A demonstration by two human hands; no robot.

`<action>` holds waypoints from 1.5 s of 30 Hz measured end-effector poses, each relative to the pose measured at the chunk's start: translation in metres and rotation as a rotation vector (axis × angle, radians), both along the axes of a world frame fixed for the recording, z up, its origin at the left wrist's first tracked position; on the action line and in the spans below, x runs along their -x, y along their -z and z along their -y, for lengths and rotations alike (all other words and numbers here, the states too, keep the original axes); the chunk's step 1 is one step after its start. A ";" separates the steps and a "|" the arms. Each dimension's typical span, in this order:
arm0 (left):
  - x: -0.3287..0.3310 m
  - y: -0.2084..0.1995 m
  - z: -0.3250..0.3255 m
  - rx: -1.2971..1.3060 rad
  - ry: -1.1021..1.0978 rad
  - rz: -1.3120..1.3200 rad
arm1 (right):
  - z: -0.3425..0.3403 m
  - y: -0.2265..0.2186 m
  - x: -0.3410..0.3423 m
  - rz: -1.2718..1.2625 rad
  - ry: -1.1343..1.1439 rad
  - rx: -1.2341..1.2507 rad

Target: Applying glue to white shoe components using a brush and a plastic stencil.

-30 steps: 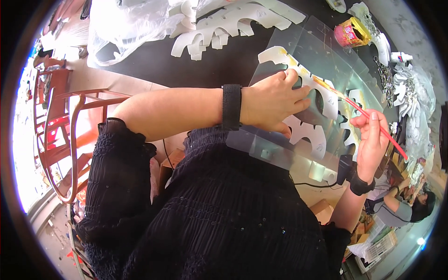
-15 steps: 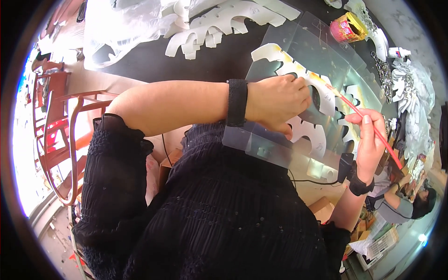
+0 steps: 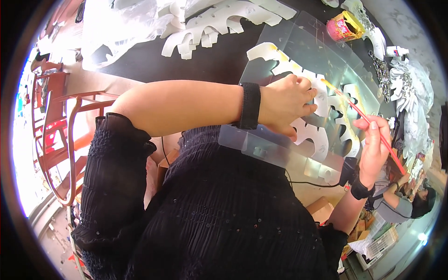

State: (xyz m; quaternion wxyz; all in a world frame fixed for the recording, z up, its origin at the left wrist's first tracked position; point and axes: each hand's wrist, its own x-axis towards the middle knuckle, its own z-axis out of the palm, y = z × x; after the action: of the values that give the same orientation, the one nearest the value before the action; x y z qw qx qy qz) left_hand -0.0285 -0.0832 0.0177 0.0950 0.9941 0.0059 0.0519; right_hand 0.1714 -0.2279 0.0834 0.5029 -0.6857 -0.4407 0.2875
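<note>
Pinched in the right hand point(image 3: 373, 149), a thin red-handled paintbrush point(image 3: 368, 122) has drawn back slightly; its tip now touches the white scalloped foam cutout point(image 3: 322, 100) just beyond the left hand point(image 3: 287, 105), pressed flat upon it. Painting continues atop a clear plastic sheet point(image 3: 280, 149).

The left hand point(image 3: 287, 105) covers part of the white scalloped cutout point(image 3: 322, 135) beneath its grip. The red paintbrush point(image 3: 368, 126) handle's lower stretch vanishes behind the right hand point(image 3: 373, 149). The bristle tip is too small to make out.
</note>
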 end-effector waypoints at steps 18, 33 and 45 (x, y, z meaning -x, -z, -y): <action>-0.002 0.005 0.000 0.150 0.032 -0.039 | -0.012 -0.004 0.011 0.156 0.030 0.052; -0.002 0.010 0.000 0.133 0.050 0.002 | -0.001 -0.007 -0.001 0.163 -0.041 0.103; -0.001 0.011 -0.001 0.152 0.050 0.015 | -0.005 -0.006 -0.001 0.173 -0.041 0.068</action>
State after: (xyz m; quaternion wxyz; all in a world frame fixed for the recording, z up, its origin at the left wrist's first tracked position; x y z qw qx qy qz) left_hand -0.0280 -0.0822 0.0069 0.1717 0.9834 -0.0155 0.0562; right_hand 0.1720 -0.2233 0.0890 0.4335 -0.7154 -0.4866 0.2520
